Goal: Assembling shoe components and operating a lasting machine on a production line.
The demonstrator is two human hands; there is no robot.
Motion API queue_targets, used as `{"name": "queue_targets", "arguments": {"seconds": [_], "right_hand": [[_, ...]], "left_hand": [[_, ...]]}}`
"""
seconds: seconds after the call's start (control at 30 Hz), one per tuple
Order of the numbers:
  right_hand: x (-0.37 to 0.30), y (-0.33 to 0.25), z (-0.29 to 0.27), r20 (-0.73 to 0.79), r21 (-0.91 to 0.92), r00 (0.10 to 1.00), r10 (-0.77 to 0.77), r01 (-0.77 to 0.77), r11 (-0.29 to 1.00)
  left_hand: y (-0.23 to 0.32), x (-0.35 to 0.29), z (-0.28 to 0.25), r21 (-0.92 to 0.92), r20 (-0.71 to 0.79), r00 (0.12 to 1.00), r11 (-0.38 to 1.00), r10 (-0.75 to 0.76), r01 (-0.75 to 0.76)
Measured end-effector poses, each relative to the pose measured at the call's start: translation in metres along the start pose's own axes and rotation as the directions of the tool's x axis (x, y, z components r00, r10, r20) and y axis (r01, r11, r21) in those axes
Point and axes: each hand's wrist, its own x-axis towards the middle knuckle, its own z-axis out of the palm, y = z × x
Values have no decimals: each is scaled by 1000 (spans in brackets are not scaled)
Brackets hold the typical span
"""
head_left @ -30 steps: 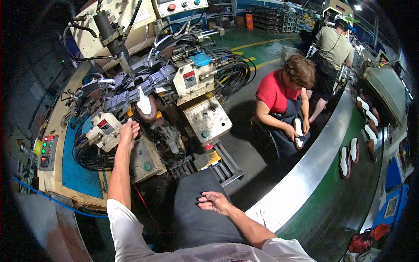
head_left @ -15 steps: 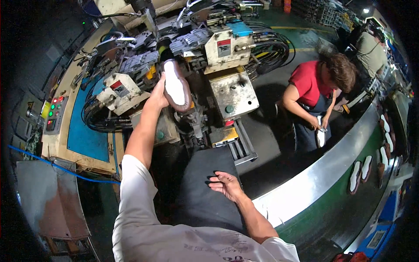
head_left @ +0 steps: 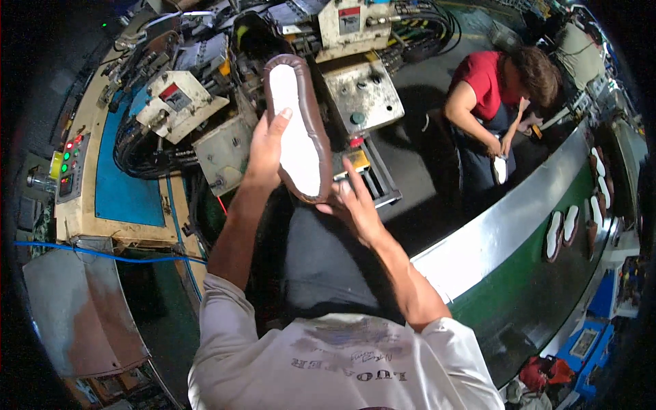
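Note:
A brown shoe upper (head_left: 321, 137) is tilted in front of me, its white sole side turned toward me. My left hand (head_left: 268, 152) is closed around its left edge, the thumb pressed on the white surface. Close by the shoe's lower end is my right hand (head_left: 357, 208). Its fingers are apart and stretched, and the fingertips seem to touch the brown edge there. Behind the shoe's upper end stands a machine, with a dark rounded part (head_left: 260, 37) just above it.
A control box with a green button (head_left: 358, 118) stands right of the shoe. Hoses hang beside both machine heads. At the right, a co-worker in red (head_left: 478, 89) holds another shoe (head_left: 501, 169). More shoes (head_left: 553, 236) lie on a green conveyor (head_left: 506, 294) with a metal rim.
The shoe has come away from the machine toward me in my left hand. My right hand has moved up from my lap to the shoe's lower end.

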Motion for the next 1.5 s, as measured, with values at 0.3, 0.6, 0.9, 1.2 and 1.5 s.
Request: {"name": "queue_targets", "arguments": {"seconds": [0.3, 0.6, 0.9, 1.2, 1.5], "right_hand": [[-42, -6, 10, 7, -444, 986, -169, 155, 882], [-26, -23, -30, -98, -64, 975, -201, 195, 979], [-33, 9, 29, 85, -673, 955, -283, 265, 691], [-45, 94, 15, 137, -719, 977, 166, -17, 694], [-92, 97, -70, -221, -460, 935, 277, -351, 816]], "left_hand": [[-61, -119, 6, -269, 262, 965, 960, -8, 80], [-75, -178, 25, -86, 290, 957, 995, -19, 45], [-85, -220, 0, 117, 130, 991, 993, 16, -32], [-124, -329, -99, -271, -317, 938, 961, -142, 54], [-74, -453, -331, -4, -950, 277, 890, -146, 456]]}}
